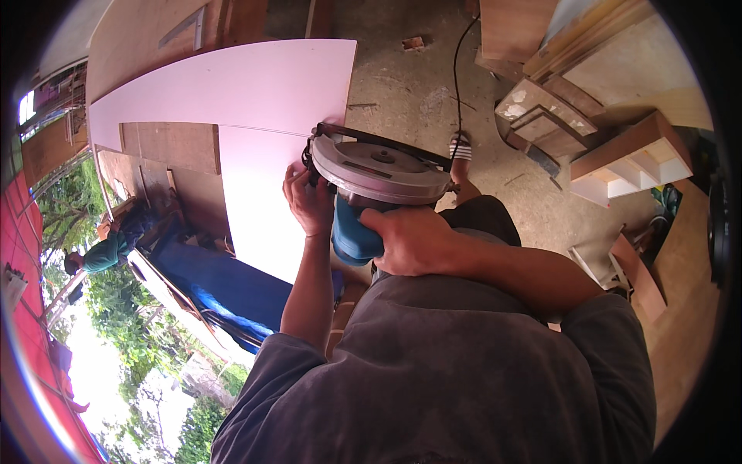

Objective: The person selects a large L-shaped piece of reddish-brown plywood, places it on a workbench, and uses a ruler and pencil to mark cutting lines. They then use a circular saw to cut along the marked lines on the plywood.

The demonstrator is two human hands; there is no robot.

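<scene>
A circular saw (379, 168) with a silver blade guard and blue body is held in front of me, at the right edge of a large white panel (290, 85). Around the blue handle, my right hand (413, 241) is closed. My left hand (308, 203) grips the dark front part of the saw near its base plate, with some fingertips hidden behind it. A thin line runs across the panel up to the saw. The blade's lower part cannot be seen.
A dark cable (459, 77) trails over the concrete floor (410, 85). On the right stand a wooden drawer box (634, 158) and stacked boards (564, 100). A blue tarp (220, 286) lies at left; farther off is another person (107, 254) in green.
</scene>
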